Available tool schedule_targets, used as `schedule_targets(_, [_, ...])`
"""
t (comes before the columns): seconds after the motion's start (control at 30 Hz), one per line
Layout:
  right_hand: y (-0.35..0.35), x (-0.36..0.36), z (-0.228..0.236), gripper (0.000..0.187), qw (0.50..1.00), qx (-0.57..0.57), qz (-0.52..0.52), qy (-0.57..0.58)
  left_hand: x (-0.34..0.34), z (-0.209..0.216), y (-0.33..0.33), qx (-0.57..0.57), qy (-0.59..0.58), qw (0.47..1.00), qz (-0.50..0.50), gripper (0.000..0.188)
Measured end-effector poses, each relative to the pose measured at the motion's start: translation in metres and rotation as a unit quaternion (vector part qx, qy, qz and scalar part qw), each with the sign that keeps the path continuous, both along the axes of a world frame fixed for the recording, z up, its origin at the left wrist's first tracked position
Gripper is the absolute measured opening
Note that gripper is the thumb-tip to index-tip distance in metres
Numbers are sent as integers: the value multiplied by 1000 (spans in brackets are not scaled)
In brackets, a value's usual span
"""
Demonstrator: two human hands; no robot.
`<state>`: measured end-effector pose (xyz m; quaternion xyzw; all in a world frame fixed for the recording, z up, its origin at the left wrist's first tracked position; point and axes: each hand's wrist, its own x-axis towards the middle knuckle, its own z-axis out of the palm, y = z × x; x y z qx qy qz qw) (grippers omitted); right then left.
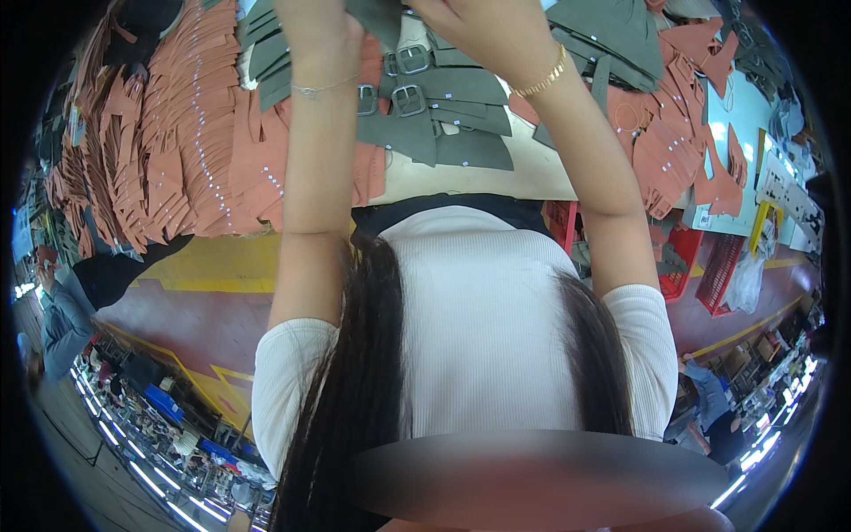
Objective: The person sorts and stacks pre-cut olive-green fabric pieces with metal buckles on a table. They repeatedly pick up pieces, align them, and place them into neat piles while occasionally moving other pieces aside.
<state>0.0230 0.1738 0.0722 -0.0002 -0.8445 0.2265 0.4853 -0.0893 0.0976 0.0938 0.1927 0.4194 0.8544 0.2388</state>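
Note:
At the upper edge of the view, my left hand [319, 25] is partly cut off, with its fingers out of sight. Right beside it is a dark grey-green flat piece [379, 19]; whether the hand grips it is hidden. My right hand [483, 34] reaches in from the other side, its fingertips also cut off near that piece. Below and between my wrists lie several grey-green cut pieces [470, 106] overlapping on the pale table [479, 182]. Among them show a buckle [412, 59] and a second buckle [408, 100].
Rows of stacked orange-brown pieces [191, 115] cover the table's left side. More grey-green sheets [612, 40] and orange-brown pieces [665, 164] lie at the right. Red crates [720, 275] stand beneath the table there. Another person [64, 315] is at the far left.

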Motion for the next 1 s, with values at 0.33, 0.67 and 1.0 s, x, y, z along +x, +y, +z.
schedule_targets(0.33, [-25, 81, -136, 20, 917, 188, -66, -347, -85, 37, -127, 84, 38, 996, 7, 48])
schedule_targets(0.67, [-4, 66, -88, 8, 924, 15, -28, -380, -72, 24, -211, -129, 36, 930, 342, 36])
schedule_targets(1.0, [-47, -11, 28, 8, 985, -15, -4, -171, -28, -12, -171, -164, 9, 972, 169, 40])
